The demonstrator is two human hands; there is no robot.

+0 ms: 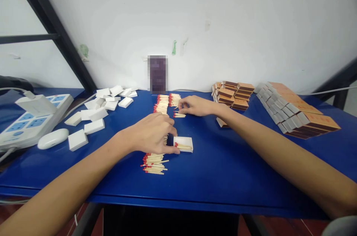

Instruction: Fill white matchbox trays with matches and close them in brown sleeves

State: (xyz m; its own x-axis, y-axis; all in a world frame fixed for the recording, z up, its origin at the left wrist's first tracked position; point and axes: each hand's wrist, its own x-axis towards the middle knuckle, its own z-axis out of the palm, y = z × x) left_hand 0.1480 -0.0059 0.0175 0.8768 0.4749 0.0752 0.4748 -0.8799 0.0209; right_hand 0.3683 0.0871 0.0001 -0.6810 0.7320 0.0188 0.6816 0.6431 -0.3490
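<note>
A small white tray lies on the blue table with a few red-tipped matches inside. My left hand is at its left side, thumb and fingers bent around its left end, thumb at the near left corner. Under and beyond that hand runs a row of matches; a looser pile lies nearer the table's front edge. My right hand is farther back, thumb and forefinger pinched at a small group of matches. What lies between its fingertips is too small to tell.
White trays are scattered at the left, beside a white earbud case and a power strip. Orange-brown matchbox sleeves are piled behind my right forearm. Stacked matchboxes stand at the right. A pixelated dark object leans on the wall.
</note>
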